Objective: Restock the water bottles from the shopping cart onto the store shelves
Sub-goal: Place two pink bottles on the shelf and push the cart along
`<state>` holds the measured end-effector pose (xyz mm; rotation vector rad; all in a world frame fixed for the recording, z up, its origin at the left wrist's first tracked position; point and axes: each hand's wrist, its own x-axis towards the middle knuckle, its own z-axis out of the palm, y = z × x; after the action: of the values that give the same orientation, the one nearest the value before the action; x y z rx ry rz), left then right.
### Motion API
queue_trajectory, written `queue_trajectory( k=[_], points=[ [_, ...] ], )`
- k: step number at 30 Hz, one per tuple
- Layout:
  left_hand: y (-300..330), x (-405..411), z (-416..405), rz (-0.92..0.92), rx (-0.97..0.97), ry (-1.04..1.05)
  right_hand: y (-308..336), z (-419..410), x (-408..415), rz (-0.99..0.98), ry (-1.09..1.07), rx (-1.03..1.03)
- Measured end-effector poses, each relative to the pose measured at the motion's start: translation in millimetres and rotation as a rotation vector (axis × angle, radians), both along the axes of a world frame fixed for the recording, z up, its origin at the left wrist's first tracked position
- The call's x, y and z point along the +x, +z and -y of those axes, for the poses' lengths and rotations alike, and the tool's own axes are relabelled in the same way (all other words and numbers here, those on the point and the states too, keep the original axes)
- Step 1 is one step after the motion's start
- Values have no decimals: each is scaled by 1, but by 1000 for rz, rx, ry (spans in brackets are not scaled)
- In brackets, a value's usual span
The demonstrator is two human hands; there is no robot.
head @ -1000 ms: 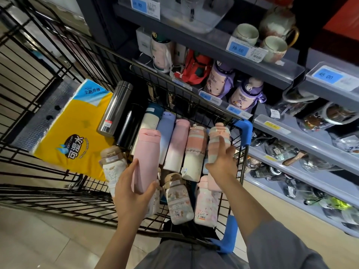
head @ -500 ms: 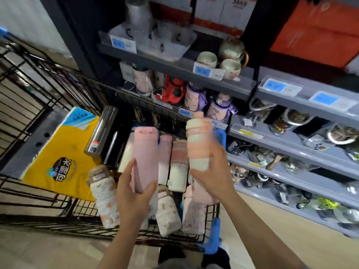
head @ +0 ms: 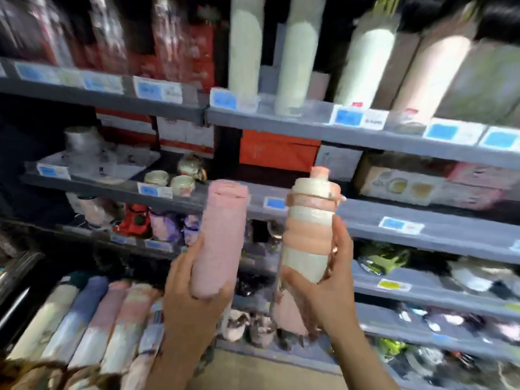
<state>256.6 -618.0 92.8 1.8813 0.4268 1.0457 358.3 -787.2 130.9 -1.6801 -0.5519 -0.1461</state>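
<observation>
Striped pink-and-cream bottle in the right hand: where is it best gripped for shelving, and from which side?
Judging by this blurred frame, grip the striped bottle around its lower body, coming from below and the right, as the right hand does now. It stands upright, its ribbed bands should resist slipping, and its cap and upper half stay free to lead toward the shelf.

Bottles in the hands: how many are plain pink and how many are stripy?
Plain pink bottle, gripped by the left hand: 1
Pink-and-cream striped bottle, gripped by the right hand: 1
Total held: 2
</observation>
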Motion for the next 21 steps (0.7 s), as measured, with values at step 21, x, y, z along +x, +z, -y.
queue_trajectory(
  k=[21],
  points=[
    [185, 313, 243, 306, 658, -243, 153, 292, 224, 284, -541, 489]
  ],
)
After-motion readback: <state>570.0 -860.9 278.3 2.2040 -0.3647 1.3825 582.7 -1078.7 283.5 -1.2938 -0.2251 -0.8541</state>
